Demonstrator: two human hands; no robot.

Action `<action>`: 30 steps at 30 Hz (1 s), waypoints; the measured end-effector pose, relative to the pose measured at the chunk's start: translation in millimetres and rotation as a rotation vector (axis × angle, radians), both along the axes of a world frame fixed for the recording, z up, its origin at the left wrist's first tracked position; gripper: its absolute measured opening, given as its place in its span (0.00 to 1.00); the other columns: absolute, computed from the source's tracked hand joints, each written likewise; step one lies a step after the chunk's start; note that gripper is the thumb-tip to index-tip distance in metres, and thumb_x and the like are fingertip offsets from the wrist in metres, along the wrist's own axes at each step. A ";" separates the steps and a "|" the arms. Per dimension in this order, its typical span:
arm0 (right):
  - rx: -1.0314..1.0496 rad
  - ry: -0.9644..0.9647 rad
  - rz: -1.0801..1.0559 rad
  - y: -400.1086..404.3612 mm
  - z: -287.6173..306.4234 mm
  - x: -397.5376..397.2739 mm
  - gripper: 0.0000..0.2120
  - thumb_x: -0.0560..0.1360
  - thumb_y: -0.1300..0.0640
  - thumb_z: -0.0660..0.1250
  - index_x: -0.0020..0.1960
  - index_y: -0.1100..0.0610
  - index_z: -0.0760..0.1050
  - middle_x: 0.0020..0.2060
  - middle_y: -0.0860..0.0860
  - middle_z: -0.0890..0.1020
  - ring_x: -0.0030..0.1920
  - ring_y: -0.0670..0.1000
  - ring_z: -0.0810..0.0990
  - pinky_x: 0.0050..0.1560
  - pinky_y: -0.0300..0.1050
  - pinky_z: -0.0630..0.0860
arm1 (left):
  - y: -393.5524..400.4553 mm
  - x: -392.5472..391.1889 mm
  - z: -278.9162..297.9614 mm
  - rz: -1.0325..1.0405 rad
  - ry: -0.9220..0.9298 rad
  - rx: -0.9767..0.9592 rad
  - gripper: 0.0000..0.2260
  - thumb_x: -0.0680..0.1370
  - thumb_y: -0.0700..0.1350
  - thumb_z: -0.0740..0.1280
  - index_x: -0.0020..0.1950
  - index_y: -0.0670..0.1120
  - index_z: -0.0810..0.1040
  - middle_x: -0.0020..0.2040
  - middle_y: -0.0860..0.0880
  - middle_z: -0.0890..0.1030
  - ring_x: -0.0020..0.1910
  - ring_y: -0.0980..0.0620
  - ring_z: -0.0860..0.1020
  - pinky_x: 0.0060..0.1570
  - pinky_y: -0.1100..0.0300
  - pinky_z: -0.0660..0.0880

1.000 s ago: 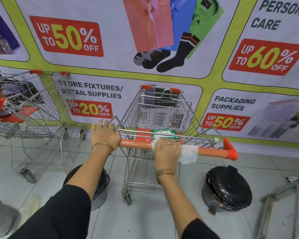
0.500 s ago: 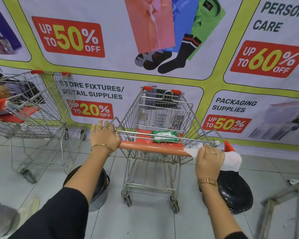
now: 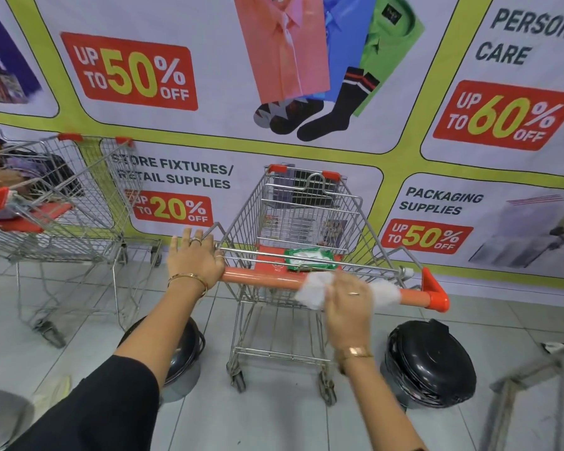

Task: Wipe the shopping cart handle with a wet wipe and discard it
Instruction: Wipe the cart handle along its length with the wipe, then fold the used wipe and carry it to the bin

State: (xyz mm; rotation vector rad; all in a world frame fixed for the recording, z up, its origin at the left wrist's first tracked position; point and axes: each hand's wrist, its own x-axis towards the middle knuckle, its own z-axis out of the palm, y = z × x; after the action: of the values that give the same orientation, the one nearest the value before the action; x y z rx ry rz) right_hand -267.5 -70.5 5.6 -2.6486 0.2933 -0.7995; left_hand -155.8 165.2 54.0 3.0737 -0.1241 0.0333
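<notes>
A metal shopping cart [image 3: 300,206] stands in front of me with an orange handle [image 3: 261,278] across its near end. My left hand [image 3: 194,262] grips the handle's left end. My right hand [image 3: 347,301] presses a white wet wipe [image 3: 311,289] around the handle, right of its middle; the wipe sticks out on both sides of the hand. A green pack of wipes [image 3: 310,258] lies on the cart's red child seat, just behind the handle.
A black lidded bin [image 3: 433,362] stands on the tiled floor at the right of the cart, another bin [image 3: 183,356] at the left under my forearm. A second cart [image 3: 56,203] with goods stands far left. A sale banner covers the wall behind. A metal frame [image 3: 534,385] is at the lower right.
My right hand slid the wipe from the handle's middle to its right end, then back leftward to right of the middle. My left hand stayed on the left end.
</notes>
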 end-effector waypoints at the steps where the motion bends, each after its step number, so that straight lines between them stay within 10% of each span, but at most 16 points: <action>1: 0.040 0.003 -0.081 -22.6 -2.3 -6.2 0.21 0.75 0.53 0.51 0.56 0.62 0.76 0.50 0.60 0.82 0.54 0.59 0.75 0.60 0.52 0.68 | -0.7 -0.5 -0.2 0.002 -0.001 -0.009 0.24 0.79 0.51 0.50 0.73 0.46 0.60 0.76 0.45 0.60 0.77 0.45 0.51 0.75 0.47 0.49; 8: 0.181 -0.076 -0.316 -49.0 -1.7 -5.0 0.24 0.75 0.51 0.49 0.54 0.66 0.76 0.50 0.63 0.81 0.55 0.63 0.75 0.65 0.59 0.65 | -5.5 -1.7 -1.0 0.007 -0.004 -0.022 0.23 0.79 0.51 0.49 0.73 0.46 0.60 0.76 0.46 0.59 0.77 0.46 0.50 0.76 0.47 0.46; 17: 0.094 0.014 0.019 106.3 22.1 33.4 0.19 0.73 0.50 0.53 0.44 0.54 0.81 0.36 0.49 0.85 0.40 0.52 0.82 0.52 0.43 0.69 | -4.4 -0.3 -1.8 0.003 -0.005 -0.034 0.24 0.79 0.51 0.49 0.74 0.46 0.58 0.77 0.47 0.58 0.77 0.47 0.50 0.76 0.48 0.47; 20: 0.473 -0.009 0.155 124.6 32.4 34.1 0.24 0.75 0.47 0.48 0.48 0.61 0.78 0.36 0.52 0.81 0.43 0.54 0.76 0.45 0.44 0.67 | -3.0 0.1 4.4 -0.015 0.044 -0.081 0.24 0.79 0.51 0.50 0.75 0.46 0.56 0.77 0.47 0.55 0.77 0.47 0.48 0.75 0.47 0.45; 26: 1.273 -0.096 0.169 98.5 100.9 37.9 0.08 0.79 0.56 0.54 0.47 0.54 0.71 0.39 0.49 0.75 0.36 0.46 0.74 0.22 0.28 0.71 | -2.4 -7.8 34.5 -0.084 0.142 -0.850 0.19 0.79 0.48 0.55 0.69 0.46 0.68 0.72 0.45 0.67 0.73 0.46 0.62 0.74 0.47 0.55; 30: 1.645 -0.199 0.329 70.9 149.1 39.5 0.10 0.78 0.60 0.58 0.42 0.52 0.74 0.40 0.51 0.80 0.38 0.49 0.78 0.36 0.42 0.77 | -36.5 -28.0 78.6 -0.168 0.498 -1.375 0.13 0.79 0.38 0.55 0.55 0.38 0.78 0.46 0.48 0.83 0.51 0.47 0.76 0.47 0.63 0.75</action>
State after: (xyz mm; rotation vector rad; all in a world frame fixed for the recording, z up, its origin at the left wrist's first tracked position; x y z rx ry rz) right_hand -228.0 0.4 154.7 -1.0146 0.2581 -0.3550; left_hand -183.8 128.6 132.7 1.6263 -0.2082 -0.4435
